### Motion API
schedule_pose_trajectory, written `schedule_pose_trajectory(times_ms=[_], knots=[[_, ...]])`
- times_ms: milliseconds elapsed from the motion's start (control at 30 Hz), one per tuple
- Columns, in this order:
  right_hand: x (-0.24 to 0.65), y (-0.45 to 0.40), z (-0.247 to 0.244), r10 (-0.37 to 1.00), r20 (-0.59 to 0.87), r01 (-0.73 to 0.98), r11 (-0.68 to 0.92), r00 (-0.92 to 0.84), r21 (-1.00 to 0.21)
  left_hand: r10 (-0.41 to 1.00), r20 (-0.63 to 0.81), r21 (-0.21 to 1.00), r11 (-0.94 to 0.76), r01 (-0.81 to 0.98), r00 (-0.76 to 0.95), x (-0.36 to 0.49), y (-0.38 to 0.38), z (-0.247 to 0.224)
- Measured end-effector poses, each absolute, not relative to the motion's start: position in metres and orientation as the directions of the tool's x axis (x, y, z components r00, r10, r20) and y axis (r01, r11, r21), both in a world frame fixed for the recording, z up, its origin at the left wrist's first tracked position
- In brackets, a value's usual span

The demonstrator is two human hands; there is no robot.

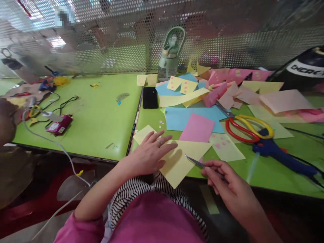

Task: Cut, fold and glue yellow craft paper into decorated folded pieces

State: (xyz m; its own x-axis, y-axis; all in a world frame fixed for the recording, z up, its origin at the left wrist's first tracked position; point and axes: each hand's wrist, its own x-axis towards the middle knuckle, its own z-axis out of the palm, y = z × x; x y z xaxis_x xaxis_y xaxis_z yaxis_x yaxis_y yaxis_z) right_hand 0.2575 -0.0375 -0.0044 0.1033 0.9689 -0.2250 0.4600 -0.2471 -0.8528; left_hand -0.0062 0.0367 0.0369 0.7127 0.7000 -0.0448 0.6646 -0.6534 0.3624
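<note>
My left hand [152, 150] lies with fingers spread on a sheet of yellow paper [184, 152] at the table's front edge. A corner of that paper sticks out past the edge. In my right hand [222, 177] is a pair of pointed metal tweezers [196, 162], pinched between thumb and fingers. Their tip is over the yellow paper, right of my left hand; whether it touches cannot be made out. Behind the yellow paper a pink sheet [198, 126] overlaps a blue sheet [174, 118]. A pale sheet with pink spots [225, 145] lies to the right.
Scissors with red and yellow handles [243, 130] and a blue-handled tool [286, 158] lie at right. A black phone [150, 98] and a green bottle [169, 60] stand farther back, near cut paper pieces. A magenta device [59, 125] with a cable is at left, near another person's arm [6, 121].
</note>
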Motion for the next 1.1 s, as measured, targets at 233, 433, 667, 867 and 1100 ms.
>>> schedule_pose_trajectory(times_ms=[233,433,667,867,1100], knots=[[0.26,-0.05,-0.009,0.959,-0.201,0.431,-0.269,0.198,-0.861,0.666,-0.196,0.345,-0.64,0.687,0.719,0.004,0.069,0.031],[0.258,-0.051,-0.004,0.947,-0.262,0.411,-0.317,0.186,-0.855,0.652,-0.164,0.387,-0.648,0.656,0.741,-0.002,0.081,0.026],[0.249,-0.064,0.0,0.936,-0.299,0.424,-0.352,0.189,-0.835,0.614,-0.151,0.406,-0.676,0.615,0.775,-0.004,0.086,0.022],[0.239,-0.073,0.0,0.915,-0.381,0.214,-0.401,0.132,-0.891,0.718,-0.15,0.455,-0.56,0.692,0.68,-0.01,0.09,0.024],[0.237,-0.083,-0.013,0.87,-0.477,0.049,-0.486,0.125,-0.873,0.674,-0.136,0.413,-0.628,0.659,0.727,-0.012,0.079,0.023]])
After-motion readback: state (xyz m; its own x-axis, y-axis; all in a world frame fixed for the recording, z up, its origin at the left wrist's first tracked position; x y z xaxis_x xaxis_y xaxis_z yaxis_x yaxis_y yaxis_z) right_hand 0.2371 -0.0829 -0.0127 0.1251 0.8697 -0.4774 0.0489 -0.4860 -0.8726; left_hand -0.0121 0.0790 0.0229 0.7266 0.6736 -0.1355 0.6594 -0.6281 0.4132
